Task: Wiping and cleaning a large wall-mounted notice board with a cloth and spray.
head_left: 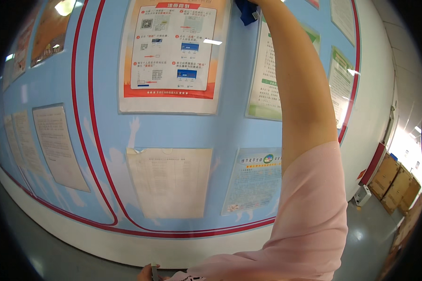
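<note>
My right arm, in a pink sleeve, reaches up across the blue notice board (239,133). At the upper edge my right hand (257,2) is mostly cut off; a dark blue cloth (247,12) hangs from it against the board. That cloth is beside the top right of a red and orange poster (168,61) in a clear sleeve. Low at the lower edge, my left hand (146,273) is partly in view, closed around a thin greyish thing (154,272) whose kind I cannot make out.
Paper sheets in clear sleeves, a cream one (171,182) and a blue one (252,180) among them, cover the board. Green-edged posters (262,79) are partly behind my arm. Wooden crates (394,185) and a small white box (362,195) stand on the grey floor (361,234) at right.
</note>
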`<state>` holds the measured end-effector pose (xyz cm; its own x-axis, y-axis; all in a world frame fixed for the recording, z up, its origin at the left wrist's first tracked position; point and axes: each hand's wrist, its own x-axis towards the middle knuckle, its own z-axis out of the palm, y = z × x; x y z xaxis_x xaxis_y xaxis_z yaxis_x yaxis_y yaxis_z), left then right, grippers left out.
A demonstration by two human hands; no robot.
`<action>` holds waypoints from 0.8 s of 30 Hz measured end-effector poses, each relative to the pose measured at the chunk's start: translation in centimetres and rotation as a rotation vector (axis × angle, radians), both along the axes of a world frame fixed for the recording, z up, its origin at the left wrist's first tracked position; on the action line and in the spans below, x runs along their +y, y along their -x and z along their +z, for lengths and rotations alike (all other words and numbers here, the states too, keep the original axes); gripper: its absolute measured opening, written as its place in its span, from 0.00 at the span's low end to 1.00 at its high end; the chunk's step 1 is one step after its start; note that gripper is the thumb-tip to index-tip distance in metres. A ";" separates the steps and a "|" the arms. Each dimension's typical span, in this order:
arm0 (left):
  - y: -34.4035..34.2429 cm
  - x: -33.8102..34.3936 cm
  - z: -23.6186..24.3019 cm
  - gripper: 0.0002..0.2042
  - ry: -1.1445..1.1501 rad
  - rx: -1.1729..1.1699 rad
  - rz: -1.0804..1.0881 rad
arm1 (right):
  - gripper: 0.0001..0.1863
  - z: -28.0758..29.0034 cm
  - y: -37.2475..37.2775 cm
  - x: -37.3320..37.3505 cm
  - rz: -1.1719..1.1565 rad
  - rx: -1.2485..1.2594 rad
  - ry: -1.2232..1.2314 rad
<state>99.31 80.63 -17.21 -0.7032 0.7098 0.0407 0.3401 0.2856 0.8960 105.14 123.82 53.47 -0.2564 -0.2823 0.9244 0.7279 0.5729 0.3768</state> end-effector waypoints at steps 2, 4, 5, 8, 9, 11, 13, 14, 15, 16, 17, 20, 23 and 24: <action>-1.6 0.1 2.7 0.21 -0.020 0.017 0.072 | 0.24 1.6 0.5 0.0 0.028 0.013 -0.022; -3.3 -0.2 5.8 0.21 0.025 -0.133 0.120 | 0.24 3.0 1.0 -0.4 -0.083 -0.083 -0.176; -2.8 1.1 6.7 0.20 0.097 -0.290 0.097 | 0.23 2.5 -0.1 1.2 -0.131 -0.087 -0.208; -1.3 3.2 2.5 0.20 0.120 -0.064 0.013 | 0.24 2.2 -1.1 2.1 -0.063 -0.083 -0.149; -1.1 3.3 -1.0 0.20 0.120 0.038 0.012 | 0.24 1.9 -1.0 1.5 0.064 -0.015 -0.106; -1.0 3.2 -8.6 0.19 0.123 0.241 -0.018 | 0.24 1.5 -2.0 0.7 0.141 -0.050 -0.091; -0.3 3.2 -17.8 0.19 0.133 0.437 -0.038 | 0.21 0.5 -2.8 -0.7 0.270 -0.085 0.033; 0.1 0.8 -28.6 0.19 0.144 0.530 0.022 | 0.21 0.6 -1.8 -2.7 0.349 -0.090 0.019; 0.3 6.5 -15.5 0.19 0.135 0.527 -0.072 | 0.20 -0.5 -5.0 1.1 0.287 -0.087 0.037; -1.9 7.6 -1.9 0.18 0.110 0.252 -0.117 | 0.19 -1.5 -8.7 4.6 0.221 -0.086 0.054; -4.2 6.1 3.7 0.18 0.085 -0.020 -0.016 | 0.18 -1.3 -9.4 3.6 0.251 -0.061 0.065; -4.4 5.2 -0.1 0.19 -0.127 -0.574 0.161 | 0.16 -0.3 -14.1 6.2 0.325 0.007 0.039; 2.9 4.6 -9.5 0.24 0.203 -0.150 -0.270 | 0.16 -0.4 -18.7 10.1 0.251 0.139 0.003; 3.8 5.4 -10.5 0.24 0.210 -0.159 -0.295 | 0.15 -1.6 -20.0 10.4 0.189 0.212 0.055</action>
<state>95.55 86.03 -27.66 -0.4536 0.8637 -0.2197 0.2968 0.3789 0.8766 125.17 134.21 51.88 -0.0033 -0.2543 0.9671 0.6652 0.7216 0.1920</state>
